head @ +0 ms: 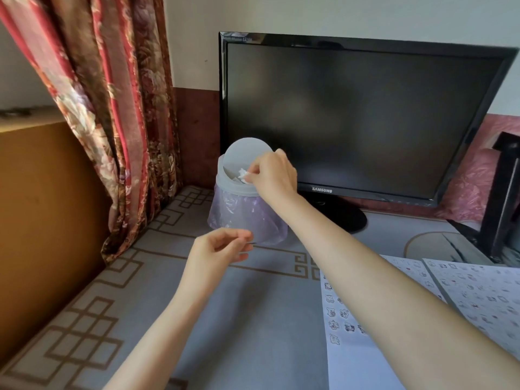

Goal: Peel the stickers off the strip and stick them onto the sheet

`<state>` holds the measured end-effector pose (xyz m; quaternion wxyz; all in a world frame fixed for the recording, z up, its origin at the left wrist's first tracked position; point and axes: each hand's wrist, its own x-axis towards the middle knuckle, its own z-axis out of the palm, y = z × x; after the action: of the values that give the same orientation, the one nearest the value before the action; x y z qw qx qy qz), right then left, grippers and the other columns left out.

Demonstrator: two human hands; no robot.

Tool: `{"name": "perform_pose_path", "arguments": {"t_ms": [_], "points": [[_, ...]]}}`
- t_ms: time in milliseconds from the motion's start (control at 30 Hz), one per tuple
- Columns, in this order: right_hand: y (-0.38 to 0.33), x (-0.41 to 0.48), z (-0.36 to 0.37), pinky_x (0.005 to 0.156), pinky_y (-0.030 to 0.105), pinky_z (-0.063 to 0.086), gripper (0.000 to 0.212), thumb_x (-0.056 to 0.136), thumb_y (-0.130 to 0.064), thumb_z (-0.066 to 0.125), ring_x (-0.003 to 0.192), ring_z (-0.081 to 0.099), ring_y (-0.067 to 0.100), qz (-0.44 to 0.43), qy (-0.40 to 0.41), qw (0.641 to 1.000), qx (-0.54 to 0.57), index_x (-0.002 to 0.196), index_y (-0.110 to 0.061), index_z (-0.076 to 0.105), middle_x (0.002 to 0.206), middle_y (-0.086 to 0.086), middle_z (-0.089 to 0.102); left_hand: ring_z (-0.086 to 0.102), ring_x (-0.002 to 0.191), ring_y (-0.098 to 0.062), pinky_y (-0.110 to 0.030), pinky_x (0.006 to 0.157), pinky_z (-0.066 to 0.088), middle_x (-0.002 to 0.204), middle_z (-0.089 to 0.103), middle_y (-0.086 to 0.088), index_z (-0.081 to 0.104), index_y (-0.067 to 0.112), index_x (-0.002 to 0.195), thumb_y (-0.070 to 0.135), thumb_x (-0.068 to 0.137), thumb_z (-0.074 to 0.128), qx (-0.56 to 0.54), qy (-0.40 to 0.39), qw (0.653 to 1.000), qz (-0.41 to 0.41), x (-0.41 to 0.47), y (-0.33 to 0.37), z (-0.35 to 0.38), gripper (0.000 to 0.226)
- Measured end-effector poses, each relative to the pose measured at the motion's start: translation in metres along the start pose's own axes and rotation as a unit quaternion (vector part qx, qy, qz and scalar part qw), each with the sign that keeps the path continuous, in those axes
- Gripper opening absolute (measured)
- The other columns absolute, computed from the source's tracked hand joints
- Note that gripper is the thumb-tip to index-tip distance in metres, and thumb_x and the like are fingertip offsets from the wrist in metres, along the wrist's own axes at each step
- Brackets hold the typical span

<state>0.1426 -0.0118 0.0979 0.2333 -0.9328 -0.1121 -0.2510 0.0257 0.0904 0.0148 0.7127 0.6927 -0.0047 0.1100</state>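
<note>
From the head camera, the right hand reaches to the small lidded bin before the monitor, its fingertips pinched on a crumpled white scrap at the bin's opening. The left hand hovers just in front of the bin, fingers curled, thumb and forefinger close together; whether they hold anything I cannot tell. The sticker sheet lies at the table's right side, partly under the right forearm, with a second sheet beside it. Bare cloth spreads between the forearms; a curtain borders the table's left.
</note>
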Motion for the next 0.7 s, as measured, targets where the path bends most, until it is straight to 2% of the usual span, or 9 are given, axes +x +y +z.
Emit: {"name": "perform_pose_path", "arguments": {"t_ms": [67,133,233,300,400,467,567,633,700], "points": [[-0.002,0.004,0.007,0.071,0.03,0.045,0.018,0.088,-0.026,0.064,0.095,0.058,0.023,-0.024,-0.02,0.998,-0.047,0.091,-0.012,0.074,0.096,0.004,0.065,0.069,0.07,-0.005,-0.017,0.066,0.056,0.087,0.072,-0.005,0.069,0.006,0.088,-0.005,0.091,0.053,0.002,-0.008,1.0,-0.01,-0.001,-0.003,-0.001,0.019],[-0.005,0.003,0.007,0.082,0.034,0.045,0.02,0.092,-0.022,0.059,0.092,0.056,0.025,-0.053,-0.038,0.995,-0.071,0.087,-0.007,0.071,0.09,0.007,0.065,0.07,0.07,-0.005,-0.016,0.065,0.055,0.087,0.072,-0.002,0.069,0.009,0.087,-0.005,0.091,0.052,0.011,-0.015,1.0,-0.015,-0.002,-0.005,-0.002,0.021],[-0.004,-0.001,0.002,0.091,0.038,0.041,0.033,0.092,-0.013,0.05,0.078,0.04,0.021,-0.104,-0.044,0.988,-0.102,0.059,-0.013,0.048,0.066,0.001,0.047,0.07,0.072,-0.006,-0.015,0.064,0.054,0.087,0.073,-0.001,0.069,0.01,0.086,-0.005,0.091,0.052,0.024,-0.015,1.0,-0.012,-0.003,-0.008,-0.002,0.023],[-0.001,0.002,-0.001,0.091,0.039,0.04,0.043,0.094,-0.016,0.042,0.076,0.037,0.02,-0.128,-0.058,0.984,-0.107,0.051,-0.016,0.04,0.057,-0.003,0.037,0.07,0.073,-0.006,-0.015,0.065,0.054,0.087,0.073,0.0,0.07,0.01,0.087,-0.006,0.091,0.051,0.029,-0.015,0.999,-0.009,-0.003,-0.008,-0.001,0.025],[0.002,-0.001,0.001,0.095,0.043,0.028,0.033,0.096,-0.017,0.023,0.097,0.035,0.024,-0.148,-0.142,0.967,-0.151,0.081,-0.01,0.052,0.067,-0.002,0.033,0.07,0.073,-0.006,-0.015,0.065,0.054,0.086,0.073,0.001,0.07,0.011,0.086,-0.006,0.091,0.05,0.036,-0.018,0.999,-0.003,-0.003,-0.007,0.002,0.027],[0.003,-0.001,0.003,0.094,0.046,0.028,0.02,0.093,-0.009,0.028,0.101,0.034,0.027,-0.149,-0.156,0.965,-0.148,0.099,-0.013,0.046,0.071,0.0,0.034,0.07,0.073,-0.007,-0.016,0.065,0.054,0.086,0.073,0.002,0.07,0.013,0.085,-0.006,0.091,0.049,0.039,-0.016,0.999,0.001,-0.003,-0.007,0.003,0.029],[0.006,-0.005,0.005,0.105,0.049,0.023,0.027,0.098,-0.011,0.035,0.114,0.035,0.029,-0.122,-0.178,0.968,-0.129,0.122,-0.018,0.042,0.089,0.004,0.044,0.07,0.073,-0.007,-0.016,0.066,0.055,0.085,0.073,0.003,0.069,0.014,0.086,-0.007,0.092,0.047,0.042,-0.017,0.999,0.006,-0.004,-0.006,0.004,0.031],[0.006,-0.007,0.006,0.109,0.049,0.017,0.03,0.102,-0.021,0.028,0.12,0.032,0.029,-0.1,-0.18,0.974,-0.095,0.126,-0.022,0.045,0.106,0.006,0.052,0.07,0.074,-0.007,-0.017,0.067,0.055,0.085,0.073,0.003,0.069,0.014,0.087,-0.007,0.092,0.047,0.042,-0.018,0.999,0.009,-0.005,-0.005,0.002,0.031],[0.007,-0.009,0.006,0.105,0.046,0.022,0.026,0.102,-0.019,0.031,0.115,0.039,0.03,-0.096,-0.139,0.984,-0.049,0.121,-0.019,0.048,0.118,0.008,0.054,0.071,0.075,-0.008,-0.018,0.068,0.056,0.088,0.073,0.002,0.069,0.014,0.087,-0.007,0.092,0.046,0.042,-0.018,0.999,0.015,-0.004,-0.004,0.0,0.032]]}}
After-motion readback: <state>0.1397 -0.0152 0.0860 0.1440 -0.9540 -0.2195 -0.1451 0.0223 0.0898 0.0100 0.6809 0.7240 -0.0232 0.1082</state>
